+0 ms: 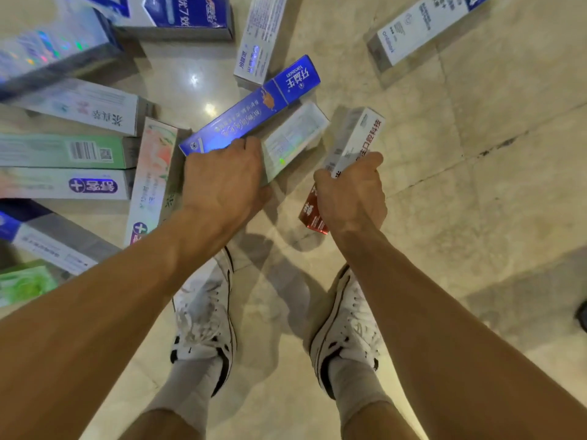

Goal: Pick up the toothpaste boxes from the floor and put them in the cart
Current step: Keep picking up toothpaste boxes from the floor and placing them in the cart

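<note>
My left hand [224, 182] grips two toothpaste boxes together: a blue box [254, 109] on top and a pale silvery box [293, 138] under it, both angled up to the right. A white and red box [351, 150] is held in my right hand [352, 193], fingers curled round its middle, lifted above the floor. Several more toothpaste boxes lie scattered on the floor to the left and at the top, among them a peach and white box [152, 176] beside my left wrist. No cart is in view.
The floor is glossy beige tile [476, 192]. My two feet in white trainers [206, 315] stand below the hands. A white box with blue print [422, 30] lies apart at the top right. A dark object [583, 315] shows at the right edge.
</note>
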The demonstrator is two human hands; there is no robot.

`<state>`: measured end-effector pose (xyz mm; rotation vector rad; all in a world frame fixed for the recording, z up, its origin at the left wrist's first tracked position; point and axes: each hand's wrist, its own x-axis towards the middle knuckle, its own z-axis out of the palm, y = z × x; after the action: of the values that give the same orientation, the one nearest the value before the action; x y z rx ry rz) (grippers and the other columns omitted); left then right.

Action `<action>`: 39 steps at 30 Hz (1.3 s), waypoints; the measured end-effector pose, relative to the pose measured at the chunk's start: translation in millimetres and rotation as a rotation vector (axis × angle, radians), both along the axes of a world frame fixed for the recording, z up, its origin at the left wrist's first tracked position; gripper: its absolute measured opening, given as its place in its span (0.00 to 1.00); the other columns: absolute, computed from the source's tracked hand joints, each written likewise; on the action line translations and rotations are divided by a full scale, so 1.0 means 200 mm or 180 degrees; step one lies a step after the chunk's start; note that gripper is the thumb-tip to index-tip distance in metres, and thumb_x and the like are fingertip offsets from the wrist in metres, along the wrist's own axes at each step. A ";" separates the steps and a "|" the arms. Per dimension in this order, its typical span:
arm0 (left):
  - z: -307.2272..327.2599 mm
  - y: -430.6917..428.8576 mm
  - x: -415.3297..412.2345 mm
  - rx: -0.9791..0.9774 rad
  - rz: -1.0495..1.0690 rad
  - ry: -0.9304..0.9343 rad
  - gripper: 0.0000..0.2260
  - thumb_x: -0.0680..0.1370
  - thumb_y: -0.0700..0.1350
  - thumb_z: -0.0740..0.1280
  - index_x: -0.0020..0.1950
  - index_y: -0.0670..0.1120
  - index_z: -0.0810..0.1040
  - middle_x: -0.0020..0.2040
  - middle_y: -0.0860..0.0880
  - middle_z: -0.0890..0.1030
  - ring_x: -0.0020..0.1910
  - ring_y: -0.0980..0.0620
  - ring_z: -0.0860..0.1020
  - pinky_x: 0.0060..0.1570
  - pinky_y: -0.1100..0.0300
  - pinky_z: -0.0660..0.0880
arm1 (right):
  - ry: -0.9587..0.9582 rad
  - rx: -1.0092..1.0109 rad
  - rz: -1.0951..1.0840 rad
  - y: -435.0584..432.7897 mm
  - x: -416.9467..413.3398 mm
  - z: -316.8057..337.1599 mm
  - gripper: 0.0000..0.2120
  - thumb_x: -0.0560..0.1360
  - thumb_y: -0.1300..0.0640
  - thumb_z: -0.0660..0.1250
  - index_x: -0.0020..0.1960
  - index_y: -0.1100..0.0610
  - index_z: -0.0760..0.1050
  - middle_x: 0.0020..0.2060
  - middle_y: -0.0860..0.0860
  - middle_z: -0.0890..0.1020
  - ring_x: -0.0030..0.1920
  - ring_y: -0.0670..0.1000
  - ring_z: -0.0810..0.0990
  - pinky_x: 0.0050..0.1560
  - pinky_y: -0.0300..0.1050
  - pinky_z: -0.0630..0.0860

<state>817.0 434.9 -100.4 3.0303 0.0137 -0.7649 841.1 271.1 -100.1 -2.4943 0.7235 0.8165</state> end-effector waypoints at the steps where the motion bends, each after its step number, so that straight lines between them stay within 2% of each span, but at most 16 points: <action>1: 0.06 0.00 0.00 -0.0033 0.0053 -0.0015 0.21 0.71 0.59 0.71 0.49 0.47 0.66 0.45 0.45 0.79 0.38 0.40 0.79 0.35 0.54 0.64 | -0.0050 -0.0012 0.0050 -0.01 0.01 0.07 0.25 0.77 0.46 0.67 0.66 0.56 0.61 0.57 0.52 0.78 0.49 0.55 0.79 0.46 0.51 0.76; 5: 0.47 0.00 0.04 -0.0157 0.0333 -0.0083 0.23 0.72 0.63 0.69 0.51 0.46 0.69 0.39 0.49 0.70 0.38 0.42 0.77 0.35 0.54 0.63 | -0.0229 -0.0043 0.0348 -0.07 0.05 0.49 0.25 0.75 0.44 0.67 0.64 0.57 0.63 0.51 0.49 0.75 0.45 0.55 0.76 0.42 0.48 0.69; 8: 0.93 -0.02 0.12 -0.0271 0.0488 -0.0139 0.25 0.71 0.66 0.68 0.52 0.46 0.70 0.40 0.48 0.71 0.36 0.45 0.72 0.34 0.55 0.63 | -0.0369 -0.0014 0.0591 -0.13 0.12 0.94 0.25 0.74 0.43 0.66 0.63 0.55 0.65 0.49 0.49 0.76 0.42 0.55 0.75 0.41 0.47 0.67; 12: 1.66 -0.05 0.24 -0.0403 0.0678 -0.0311 0.25 0.71 0.66 0.68 0.51 0.46 0.72 0.41 0.47 0.76 0.38 0.43 0.75 0.35 0.54 0.64 | -0.0685 0.0068 0.0849 -0.19 0.20 1.65 0.24 0.75 0.42 0.65 0.63 0.55 0.66 0.51 0.48 0.76 0.43 0.53 0.74 0.42 0.47 0.67; 15: 2.27 -0.08 0.30 -0.0478 0.0758 -0.0735 0.24 0.71 0.66 0.67 0.45 0.46 0.69 0.37 0.49 0.71 0.35 0.44 0.73 0.33 0.55 0.63 | -0.0870 0.0149 0.0925 -0.22 0.26 2.24 0.23 0.75 0.41 0.65 0.63 0.53 0.67 0.53 0.49 0.79 0.46 0.54 0.78 0.43 0.49 0.72; 17: 2.71 -0.11 0.33 -0.0427 0.0804 -0.0820 0.22 0.70 0.64 0.67 0.44 0.47 0.67 0.36 0.50 0.69 0.34 0.44 0.71 0.34 0.56 0.61 | -0.0999 0.0197 0.0966 -0.23 0.29 2.65 0.23 0.75 0.40 0.64 0.63 0.53 0.67 0.53 0.49 0.79 0.47 0.55 0.80 0.44 0.50 0.75; 21: 3.56 -0.17 0.35 -0.0324 0.0702 -0.0901 0.21 0.70 0.64 0.67 0.45 0.47 0.67 0.37 0.50 0.69 0.35 0.43 0.73 0.35 0.57 0.61 | -0.1109 0.0262 0.1124 -0.26 0.29 3.46 0.21 0.75 0.39 0.66 0.57 0.52 0.65 0.49 0.48 0.77 0.43 0.54 0.76 0.40 0.48 0.68; 26: 4.37 -0.23 0.33 -0.0355 0.0567 -0.1061 0.21 0.70 0.65 0.67 0.47 0.49 0.71 0.33 0.52 0.66 0.35 0.46 0.71 0.35 0.58 0.63 | -0.1290 0.0159 0.1267 -0.30 0.32 4.29 0.21 0.73 0.39 0.67 0.56 0.53 0.66 0.42 0.47 0.74 0.41 0.54 0.75 0.38 0.48 0.67; 29: 4.72 -0.24 0.31 -0.0402 0.0410 -0.1207 0.22 0.69 0.67 0.67 0.46 0.50 0.71 0.33 0.52 0.65 0.36 0.46 0.71 0.35 0.57 0.65 | -0.1483 -0.0039 0.1219 -0.34 0.31 4.65 0.24 0.73 0.37 0.67 0.58 0.54 0.67 0.45 0.50 0.76 0.42 0.56 0.75 0.38 0.49 0.69; 33: 5.02 -0.23 0.34 -0.0509 0.0043 -0.1309 0.23 0.69 0.69 0.66 0.47 0.51 0.73 0.34 0.53 0.68 0.35 0.48 0.72 0.31 0.59 0.62 | -0.1875 -0.0167 0.0680 -0.43 0.23 4.99 0.24 0.73 0.37 0.64 0.61 0.51 0.68 0.48 0.51 0.79 0.45 0.57 0.78 0.42 0.51 0.75; 37: 5.21 -0.28 0.34 -0.0679 -0.0406 -0.1457 0.22 0.68 0.69 0.67 0.48 0.53 0.76 0.39 0.51 0.76 0.38 0.47 0.76 0.36 0.58 0.69 | -0.1983 -0.0331 0.0219 -0.55 0.01 5.21 0.22 0.75 0.37 0.65 0.59 0.50 0.66 0.47 0.50 0.78 0.44 0.55 0.79 0.39 0.50 0.76; 39: 5.28 -0.37 0.30 -0.0769 -0.0731 -0.1502 0.21 0.69 0.69 0.67 0.48 0.52 0.76 0.39 0.51 0.77 0.39 0.47 0.76 0.36 0.57 0.69 | -0.1897 -0.0395 -0.0062 -0.63 -0.16 5.27 0.23 0.74 0.35 0.64 0.58 0.50 0.65 0.45 0.49 0.78 0.43 0.54 0.79 0.39 0.50 0.78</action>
<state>877.2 361.7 956.1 2.9201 -0.4047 -0.0309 809.3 145.4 953.8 -2.6269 0.5892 -0.0028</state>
